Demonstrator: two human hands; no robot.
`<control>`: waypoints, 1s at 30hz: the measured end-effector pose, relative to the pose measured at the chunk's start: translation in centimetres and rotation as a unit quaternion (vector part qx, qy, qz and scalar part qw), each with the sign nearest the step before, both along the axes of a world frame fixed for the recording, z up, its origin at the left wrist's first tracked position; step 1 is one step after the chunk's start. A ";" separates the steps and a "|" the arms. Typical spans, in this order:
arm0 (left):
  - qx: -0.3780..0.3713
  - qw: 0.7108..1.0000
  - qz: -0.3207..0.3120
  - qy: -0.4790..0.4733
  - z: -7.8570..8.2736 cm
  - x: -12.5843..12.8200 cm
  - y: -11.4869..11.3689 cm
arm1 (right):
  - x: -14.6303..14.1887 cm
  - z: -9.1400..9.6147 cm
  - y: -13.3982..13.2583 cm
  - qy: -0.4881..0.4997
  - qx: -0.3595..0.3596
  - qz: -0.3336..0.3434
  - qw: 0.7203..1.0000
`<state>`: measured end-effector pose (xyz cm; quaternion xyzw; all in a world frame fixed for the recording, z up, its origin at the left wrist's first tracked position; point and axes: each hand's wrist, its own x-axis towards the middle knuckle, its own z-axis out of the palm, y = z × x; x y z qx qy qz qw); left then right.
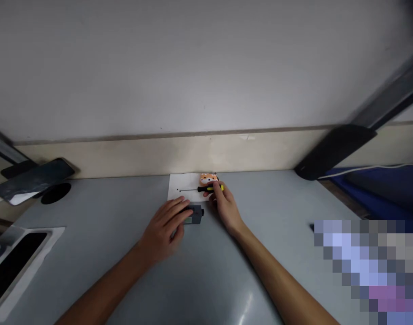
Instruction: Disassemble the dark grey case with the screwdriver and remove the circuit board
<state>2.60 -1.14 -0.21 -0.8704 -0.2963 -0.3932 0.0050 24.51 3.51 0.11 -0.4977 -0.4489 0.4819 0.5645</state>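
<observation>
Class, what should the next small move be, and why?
Perhaps touch the screwdriver tip-first to a dark speck on the white paper: the right hand holds the tool with its shaft ending close by, contact unclear, while the left hand covers part of the gray box.

You have a black-faced device (18, 264) near left, a dark slab (40, 177) far left, a black column (335, 151) far right.

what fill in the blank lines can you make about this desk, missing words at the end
The right hand holds a ____.
Its handle is black and ____.
The left hand has its ____ over part of the dark gray box.
The sheet of paper on the desk is ____.

Missing words: screwdriver; yellow; fingers; white.
</observation>
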 end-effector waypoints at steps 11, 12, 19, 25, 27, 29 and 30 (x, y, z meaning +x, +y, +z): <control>-0.145 0.983 -0.018 -0.114 0.4 -1.8 0.6 | 3.4 1.0 1.1 0.127 0.007 -0.097 0.987; -0.163 0.978 -0.010 -0.130 0.2 -1.6 0.6 | 3.8 1.1 1.3 0.146 0.007 -0.109 0.983; -0.293 0.950 0.047 -0.101 -1.0 -0.5 1.2 | 4.6 0.9 1.6 0.200 -0.028 -0.140 0.969; -0.331 0.940 0.045 -0.068 -0.3 -0.3 0.8 | 3.6 1.2 1.2 0.181 -0.074 -0.145 0.970; -0.351 0.935 0.018 -0.053 0.2 -0.7 0.6 | 3.6 1.4 1.1 0.175 -0.072 -0.137 0.972; -0.372 0.928 -0.031 -0.015 0.6 -1.5 0.6 | 3.7 1.5 1.1 0.166 -0.063 -0.132 0.975; -0.379 0.924 -0.055 0.009 0.7 -1.8 0.7 | 3.8 1.5 1.1 0.161 -0.059 -0.131 0.976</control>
